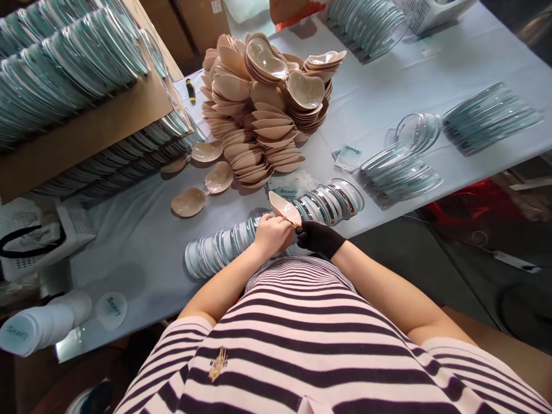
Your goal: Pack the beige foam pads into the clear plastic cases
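One head-worn camera looks steeply down, close over the table [142, 241].

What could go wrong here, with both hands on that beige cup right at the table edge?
1. The beige teardrop-shaped silicone cup is pinched only at its lower end by the bare left hand and the black-gloved right hand; it might slip.
2. The long row of clear round plastic cases lies along the table's near edge, under the wrists; a nudge could tip some off.

Left hand [271, 234] and gloved right hand [318, 237] together, seemingly pinching
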Demonstrator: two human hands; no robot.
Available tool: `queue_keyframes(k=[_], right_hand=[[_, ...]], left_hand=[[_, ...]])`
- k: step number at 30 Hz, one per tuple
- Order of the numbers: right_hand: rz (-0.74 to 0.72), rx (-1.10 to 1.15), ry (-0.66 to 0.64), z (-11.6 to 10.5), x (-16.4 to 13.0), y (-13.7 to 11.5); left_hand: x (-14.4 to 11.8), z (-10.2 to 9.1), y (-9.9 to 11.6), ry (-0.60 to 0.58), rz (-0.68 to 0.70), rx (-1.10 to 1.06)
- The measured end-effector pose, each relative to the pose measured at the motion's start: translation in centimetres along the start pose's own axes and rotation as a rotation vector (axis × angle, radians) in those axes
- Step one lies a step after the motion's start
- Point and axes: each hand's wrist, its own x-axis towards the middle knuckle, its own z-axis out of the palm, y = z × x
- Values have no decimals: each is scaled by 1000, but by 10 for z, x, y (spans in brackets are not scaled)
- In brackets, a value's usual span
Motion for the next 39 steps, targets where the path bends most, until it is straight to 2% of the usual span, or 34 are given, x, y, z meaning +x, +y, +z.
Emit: queue_keyframes(k=[2, 4, 5, 7, 9, 11, 13, 14, 15, 17, 19, 20, 22, 25, 28, 30, 34, 39], right_hand=[[-29, -80, 93, 1, -2, -1], [-110, -314, 221, 0, -5, -6], [-196, -486, 302, 0, -7, -11], [-477, -893, 411, 4, -10, -23], [-788, -1252, 325, 16, -14, -35], [-951, -1532, 118, 36, -22, -43], [-953, -1776, 69, 57, -29, -45], [-907, -1886, 43, 66, -30, -44], [-849, -1962, 36, 71, -27, -43], [-670, -2046, -58, 71, -15, -43], [-401, -2030, -190, 64, 0, -46], [-285, -1946, -273, 61, 6, -48], [-169, -1715, -404, 55, 14, -49], [-195, -1500, -463, 49, 20, -46], [-196, -1529, -425, 43, 20, -40], [-232, -1594, -404, 41, 19, -35], [-437, -1833, -366, 44, 6, -34], [-616, -2164, -315, 59, -27, -58]], left_hand=[[3, -2, -4, -66, -101, -169], [7, -10, -10, -189, -204, -337], [10, -16, -13, -253, -239, -379], [15, -31, -18, -362, -256, -360], [19, -49, -16, -447, -198, -288], [20, -65, -5, -519, -88, -230], [16, -76, 12, -565, 20, -153], [13, -79, 20, -637, 83, -82], [9, -80, 25, -654, 93, -4], [5, -78, 27, -689, 81, 101], [3, -72, 23, -699, 75, 135], [2, -69, 19, -695, 77, 133], [-1, -62, 11, -698, 50, 87], [-8, -46, -4, -722, -24, -66], [-15, -30, -13, -716, -77, -234], [-17, -26, -13, -713, -108, -334], [-15, -35, -5, -723, -158, -514], [-8, -40, -12, -703, -327, -574]])
